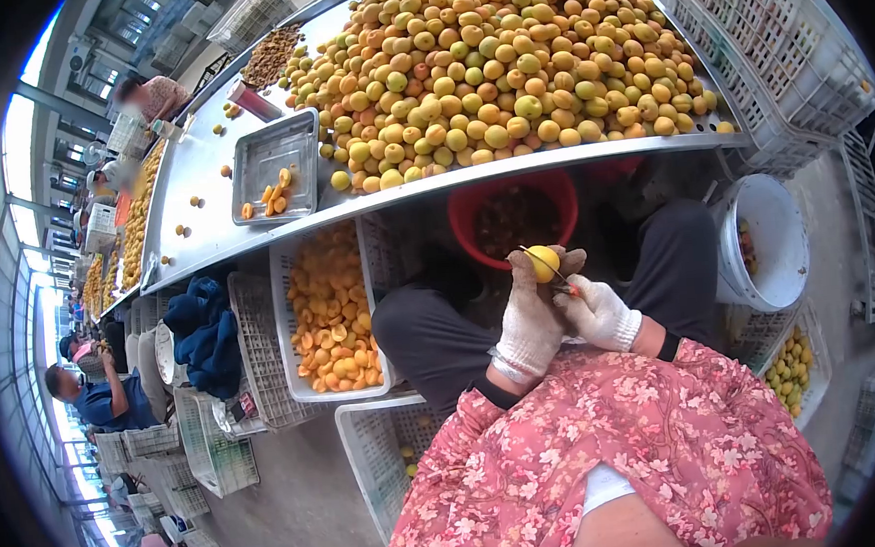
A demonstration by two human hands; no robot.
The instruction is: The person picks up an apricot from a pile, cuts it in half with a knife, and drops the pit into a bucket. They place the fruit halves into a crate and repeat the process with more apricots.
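My left hand (529,323), in a stained knit glove, is closed around a yellow apricot (543,263) above my lap. My right hand (600,316), in a whiter glove, grips a small knife (561,280) with a reddish handle. Its thin blade lies against the apricot. Just beyond my hands, a red basin (463,234) between my knees holds dark brown bits, perhaps pits. Left of my knees, a white crate (288,345) is filled with halved apricots (332,315).
A metal table (202,188) bears a big heap of apricots (486,80) and a steel tray (236,180) with a few halves. A white bucket (777,223) stands at my right, near stacked crates (779,42). Other people sit at far left.
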